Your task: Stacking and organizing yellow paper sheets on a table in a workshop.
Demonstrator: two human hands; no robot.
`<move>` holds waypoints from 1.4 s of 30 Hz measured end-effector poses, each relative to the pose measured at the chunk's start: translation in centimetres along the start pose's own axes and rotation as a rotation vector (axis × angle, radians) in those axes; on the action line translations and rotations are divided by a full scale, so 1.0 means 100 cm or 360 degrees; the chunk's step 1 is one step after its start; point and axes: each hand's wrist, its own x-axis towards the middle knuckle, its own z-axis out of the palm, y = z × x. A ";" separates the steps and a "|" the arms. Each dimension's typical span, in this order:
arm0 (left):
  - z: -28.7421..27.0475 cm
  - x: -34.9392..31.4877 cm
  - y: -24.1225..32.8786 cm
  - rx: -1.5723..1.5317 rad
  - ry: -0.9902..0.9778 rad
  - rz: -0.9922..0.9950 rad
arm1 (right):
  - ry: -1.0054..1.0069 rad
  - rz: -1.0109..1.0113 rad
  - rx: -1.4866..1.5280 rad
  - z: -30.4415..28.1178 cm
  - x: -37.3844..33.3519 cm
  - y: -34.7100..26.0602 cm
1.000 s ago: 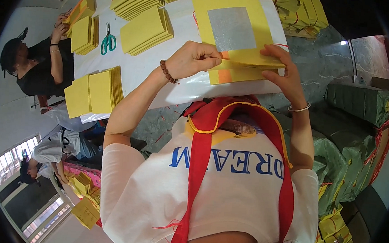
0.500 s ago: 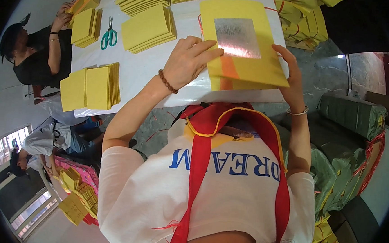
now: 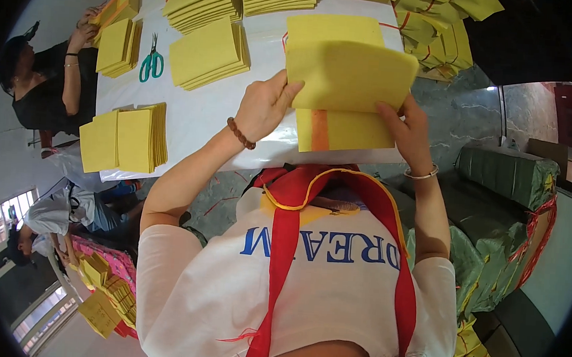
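Observation:
Between my two hands, a yellow paper sheet [image 3: 353,77] is bent up over other yellow paper [image 3: 346,135] lying near the table's edge. My left hand [image 3: 268,104] pinches the sheet's left edge between thumb and fingers. On the opposite side, my right hand [image 3: 405,130] grips its lower right corner, thumb on top. An orange stripe [image 3: 319,130] shows on the paper below the sheet. The bent sheet covers the middle of the paper beneath.
Stacks of yellow paper [image 3: 210,54] and teal-handled scissors [image 3: 152,63] lie on the white-covered table [image 3: 200,123]. Tied yellow bundles [image 3: 435,40] are beyond its right corner. Green wrapped bales [image 3: 505,174] stand at right. A co-worker [image 3: 57,83] handles yellow paper at far left; others are behind.
The sheet's near part has been raised and turned away from me, hiding the silver square. Both hands moved with it, and the orange-striped paper beneath is now exposed at the near side.

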 end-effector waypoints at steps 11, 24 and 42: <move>0.006 0.024 -0.020 -0.0697 -0.0159 -0.0625 | 0.0169 0.0011 -0.0086 0.012 0.020 0.003; -0.010 0.032 -0.005 -0.0710 -0.0072 -0.0702 | 0.0062 0.0199 -0.0195 0.010 0.027 -0.004; 0.026 0.020 0.012 0.0969 -0.0454 0.0816 | -0.0083 -0.0624 -0.1469 0.028 -0.027 -0.004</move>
